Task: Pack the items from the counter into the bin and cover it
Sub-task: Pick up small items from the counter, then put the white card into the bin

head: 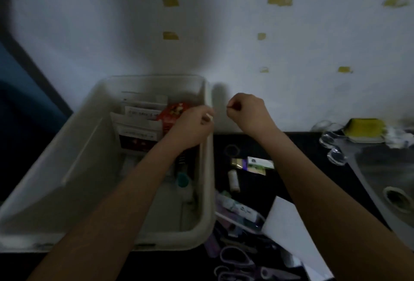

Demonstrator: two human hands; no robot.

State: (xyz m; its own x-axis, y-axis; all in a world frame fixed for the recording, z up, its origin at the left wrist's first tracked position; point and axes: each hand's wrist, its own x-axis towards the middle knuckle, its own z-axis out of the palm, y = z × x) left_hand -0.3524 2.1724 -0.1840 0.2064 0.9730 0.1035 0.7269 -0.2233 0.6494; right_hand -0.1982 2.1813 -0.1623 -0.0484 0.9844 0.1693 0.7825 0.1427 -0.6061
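The left hand (192, 127) is above the right inner side of the bin (67, 164), with its fingers curled around a small white object (210, 116); what this object is, I cannot tell. The right hand (245, 111) is raised just beside the bin's right wall, over the back edge of the dark counter (280, 168). Its fingers are curled into a fist, and thumb and forefinger seem to pinch something very thin, too small to identify. Both forearms reach forward from the lower edge of the view, the left one crossing over the bin's front rim.

Inside the bin, white paper packets (136, 121) stand upright against a red packet (172, 115); their printed lines are too blurred to read. A teal round piece (182, 180) lies lower in the bin.

On the counter, right of the bin, lie a small white box (261, 162), a pale spool (233, 180), some tubes (237, 210), a white sheet (289, 233) and purple-handled scissors (235, 262). The labels are not legible.
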